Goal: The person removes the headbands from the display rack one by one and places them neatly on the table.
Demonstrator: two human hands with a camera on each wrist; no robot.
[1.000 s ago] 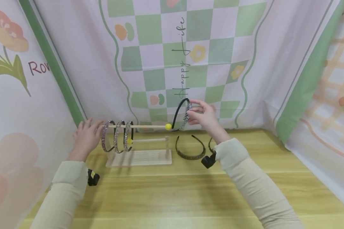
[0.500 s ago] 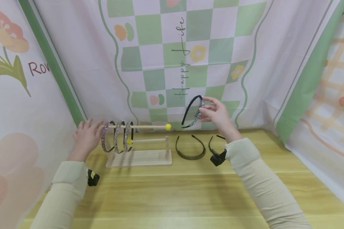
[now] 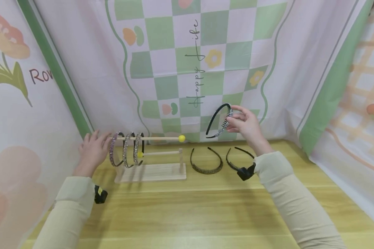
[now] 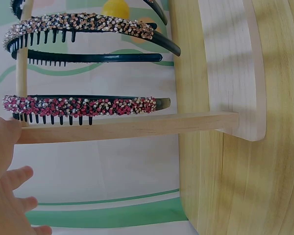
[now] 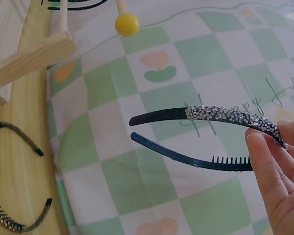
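My right hand (image 3: 245, 123) pinches a black headband studded with silver rhinestones (image 5: 225, 114) by its top, in the air right of the rack, its two ends pointing left. My left hand (image 3: 95, 148) rests at the left end of the wooden headband rack (image 3: 156, 172), fingers spread, a fingertip right at the top of the upright (image 4: 127, 129). On the upper rod (image 3: 162, 138), tipped with a yellow ball (image 3: 181, 138), hang a pink-studded headband (image 4: 83, 105) nearest my left hand and two silver-toned ones, the middle (image 3: 126, 152) and the outer headband (image 3: 136, 150).
Two more headbands lie on the wood-grain table right of the rack: a dark toothed one (image 3: 206, 170) and another headband (image 3: 233, 164) partly behind the right wrist camera (image 3: 246, 173). A lower rod (image 3: 162, 153) runs under the upper one. A checkered cloth (image 3: 165, 58) hangs behind.
My right hand has carried the silver-studded headband to the right, away from the yellow ball at the rod's tip. My left hand has stayed at the rack's left end.
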